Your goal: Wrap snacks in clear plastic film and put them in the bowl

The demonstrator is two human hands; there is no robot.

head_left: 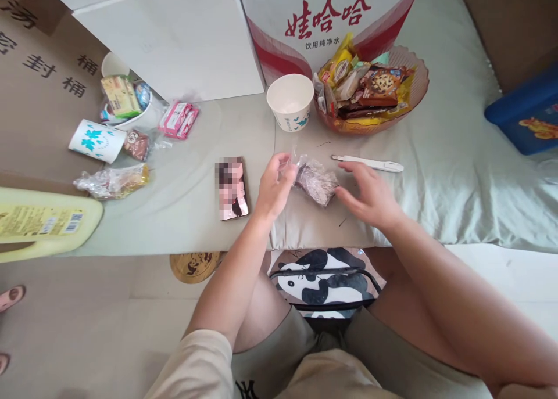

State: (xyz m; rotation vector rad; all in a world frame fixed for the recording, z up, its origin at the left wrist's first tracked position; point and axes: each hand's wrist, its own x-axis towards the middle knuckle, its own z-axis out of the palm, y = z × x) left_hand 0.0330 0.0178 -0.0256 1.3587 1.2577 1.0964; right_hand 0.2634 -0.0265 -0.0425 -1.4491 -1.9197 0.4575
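Observation:
A brown, crinkled snack in clear plastic wrap (317,181) lies on the cloth-covered surface between my hands. My left hand (275,185) is closed, its thumb and fingers pinching the loose end of the clear wrap at the left. On the other side, my right hand (370,196) is open with fingers apart. Its fingertips are at the snack's right edge; whether they touch it I cannot tell. Just beyond that hand lies a white utility knife (370,163). Behind the snack stands a paper cup (290,103), upright.
A pink ribbed basket (421,79) of wrapped snacks stands at the back right. Left of my left hand lies a phone (233,189). Farther left are a tipped paper cup (96,142), a pink packet (178,120) and a yellow jug (47,222). Boxes line the back.

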